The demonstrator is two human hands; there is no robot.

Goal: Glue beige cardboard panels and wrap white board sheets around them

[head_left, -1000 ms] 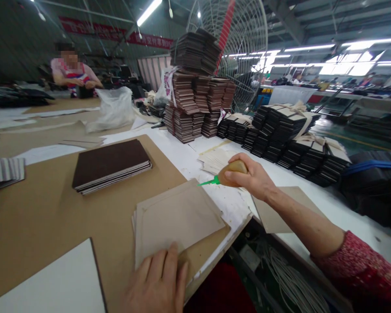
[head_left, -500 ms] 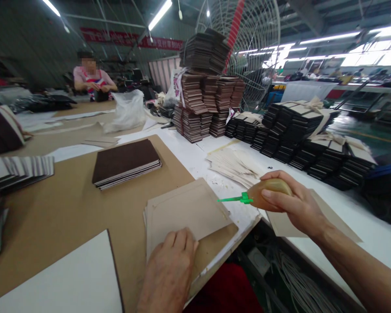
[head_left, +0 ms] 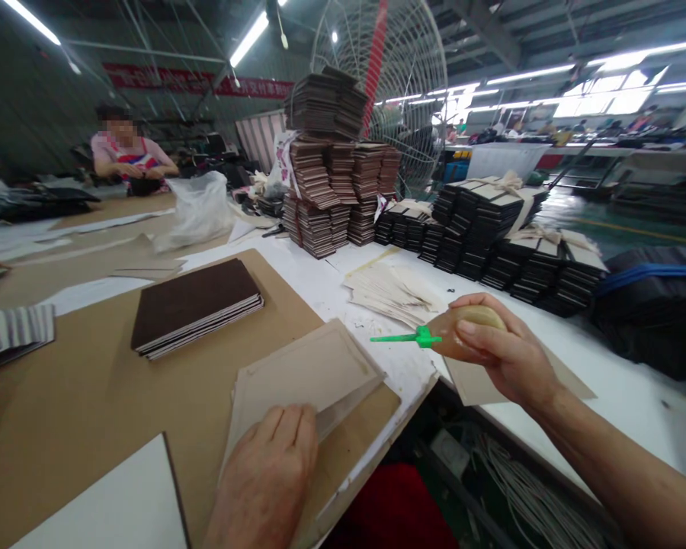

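My right hand (head_left: 508, 347) is wrapped round a soft amber glue bottle (head_left: 463, 333). Its long green nozzle (head_left: 397, 338) points left, above the table and just past the beige panel's right corner. My left hand (head_left: 274, 465) has its fingers curled over the near edge of a thin beige panel (head_left: 309, 366), the thumb hidden beneath. A glossy line runs along the panel's far edges. Its right side is raised a little, and a paler sheet (head_left: 343, 404) shows underneath.
A stack of dark brown panels (head_left: 197, 301) lies beyond my left hand, with a white board (head_left: 114, 503) at near left. Fanned cream sheets (head_left: 389, 293), tall brown bundles (head_left: 325, 160) and black bundles (head_left: 480, 229) stand farther off. Another person (head_left: 129, 152) works at back left.
My left hand has lifted the near right edge of the beige panel, baring the sheet below. The glue bottle stays in my right hand. The whole view has shifted, moving most things leftward.
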